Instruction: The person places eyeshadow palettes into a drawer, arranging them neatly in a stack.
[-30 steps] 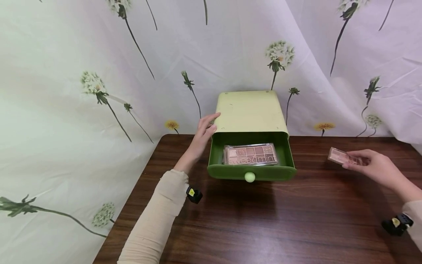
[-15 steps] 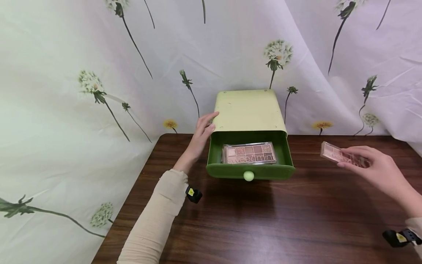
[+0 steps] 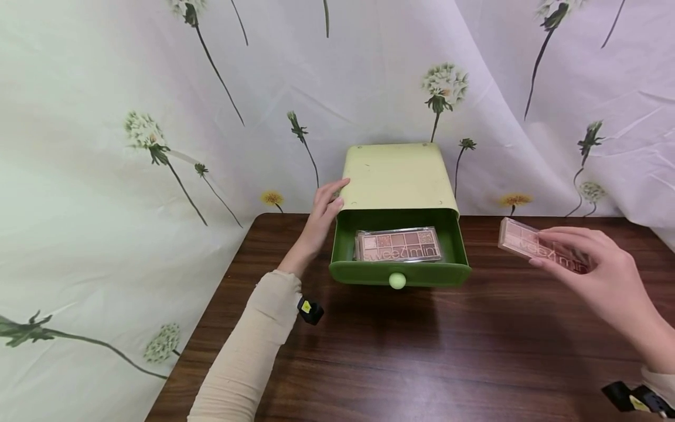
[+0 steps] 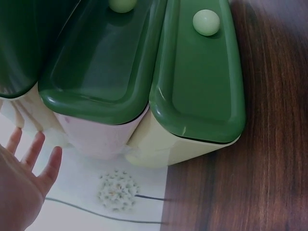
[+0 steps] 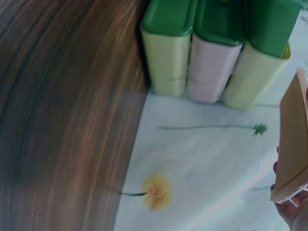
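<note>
In the head view my left hand [image 3: 320, 218] rests its fingertips against the left side of a pale-yellow drawer unit [image 3: 398, 176]. Those fingers look straight and spread in the left wrist view. The unit's green top drawer [image 3: 364, 273] is pulled out, and inside lie stacked eyeshadow palettes, the upper palette [image 3: 403, 245] lettered "sweet mint". Off to the right, my right hand [image 3: 606, 264] pinches another eyeshadow palette [image 3: 517, 238] between thumb and fingers, tilted and held above the table. The right wrist view shows this palette's plain side [image 5: 293, 130] at its right edge.
Below the top drawer are two more closed drawers, a middle one [image 4: 103, 72] in a pink case and a bottom one [image 4: 202, 82] in yellow. The unit stands on a dark wooden table [image 3: 390, 363], before a flower-printed cloth [image 3: 390, 76].
My right hand has moved left toward the drawer, raising the palette it pinches and tilting it more. My left hand stays in place on the unit's side.
</note>
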Demonstrator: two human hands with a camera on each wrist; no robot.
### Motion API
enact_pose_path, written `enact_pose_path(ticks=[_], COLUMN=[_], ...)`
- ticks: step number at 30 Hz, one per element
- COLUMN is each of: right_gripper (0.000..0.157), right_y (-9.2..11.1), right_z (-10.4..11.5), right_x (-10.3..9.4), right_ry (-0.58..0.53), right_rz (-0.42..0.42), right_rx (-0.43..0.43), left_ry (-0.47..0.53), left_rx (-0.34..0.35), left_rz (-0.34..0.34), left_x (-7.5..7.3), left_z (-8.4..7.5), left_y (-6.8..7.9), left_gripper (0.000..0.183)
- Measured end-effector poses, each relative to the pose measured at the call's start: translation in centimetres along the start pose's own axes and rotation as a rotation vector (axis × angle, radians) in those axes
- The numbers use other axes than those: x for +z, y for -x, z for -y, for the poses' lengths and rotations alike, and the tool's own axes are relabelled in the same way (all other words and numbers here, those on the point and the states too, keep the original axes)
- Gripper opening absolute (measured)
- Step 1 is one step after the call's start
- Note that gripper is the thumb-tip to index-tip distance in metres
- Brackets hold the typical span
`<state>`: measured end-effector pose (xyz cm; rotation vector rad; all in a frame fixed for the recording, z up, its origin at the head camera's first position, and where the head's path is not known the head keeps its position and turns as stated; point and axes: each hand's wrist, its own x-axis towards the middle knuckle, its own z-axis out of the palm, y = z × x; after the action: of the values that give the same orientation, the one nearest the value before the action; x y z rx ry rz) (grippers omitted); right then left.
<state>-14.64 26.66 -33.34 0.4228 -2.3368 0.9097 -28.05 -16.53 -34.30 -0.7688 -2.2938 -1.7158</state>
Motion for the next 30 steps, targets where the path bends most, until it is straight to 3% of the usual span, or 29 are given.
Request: enact_pose_path(ticks=[7, 14, 20, 30], right_gripper=[0.052, 0.053, 0.054, 0.055], right_y=[-0.4, -0.7, -1.0, -2.3], right_z=[2.7, 4.9, 6.5, 8.3], right_x=[0.6, 1.2, 1.9, 4.3], right_ry=[-0.047, -0.129, -0.189, -0.26], right_rz=[-0.033, -0.018, 0.02, 0.049], right_rx=[-0.059, -0.05, -0.064, -0.156], left_ry=[0.007, 0.002, 0.006, 0.004], left_rx=[-0.029, -0.043, -0.044, -0.045], left_rz=[0.012, 0.016, 0.018, 0.015], left_x=[0.0, 0.2, 0.2, 0.2], left_z=[-0.7, -4.1, -4.2, -4.1], left_y=[0.0, 0.8, 0.9, 0.9], left_gripper=[0.055, 0.055, 0.055, 0.056])
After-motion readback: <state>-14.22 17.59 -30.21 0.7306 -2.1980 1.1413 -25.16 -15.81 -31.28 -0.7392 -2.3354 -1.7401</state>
